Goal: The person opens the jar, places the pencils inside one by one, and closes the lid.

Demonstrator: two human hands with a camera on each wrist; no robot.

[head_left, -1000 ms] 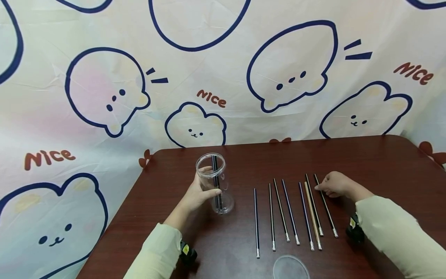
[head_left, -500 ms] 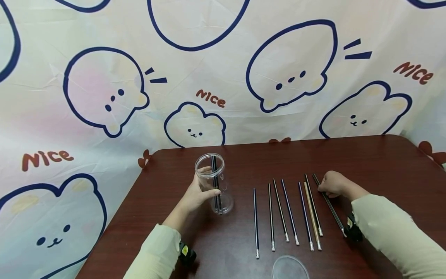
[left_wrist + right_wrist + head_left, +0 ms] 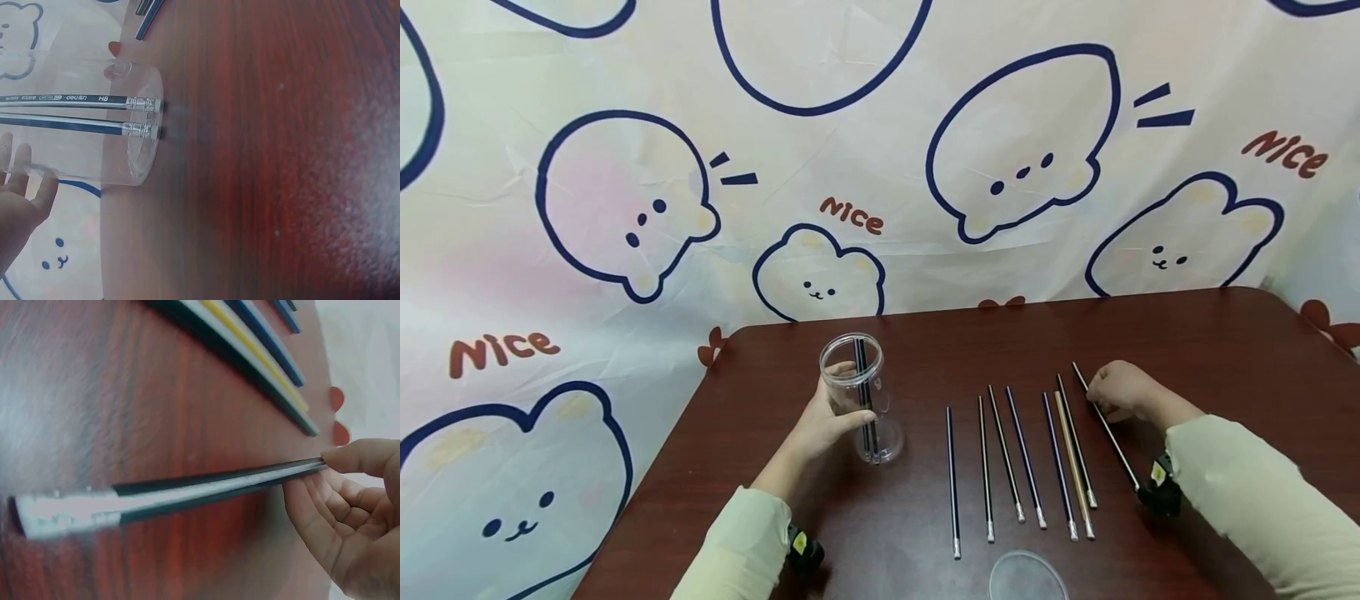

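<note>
My left hand grips a clear jar with an open top, thumb in front and fingers behind. Two dark pencils stand inside it, eraser ends at the bottom. To the right, my right hand pinches a dark pencil between thumb and fingers. Its eraser end points toward the wrist camera in the right wrist view and looks raised off the table. Left of that hand lie several more pencils in a loose row, among them a gold pencil and a blue pencil.
A clear round lid lies at the table's near edge, partly cut off by the frame. The brown table ends at a cloth backdrop printed with cartoon bears. Each wrist wears a small black camera.
My right hand has taken up the rightmost pencil, shifted slightly right and tilted it, its eraser end swinging toward the wrist. My left hand and the jar stay put.
</note>
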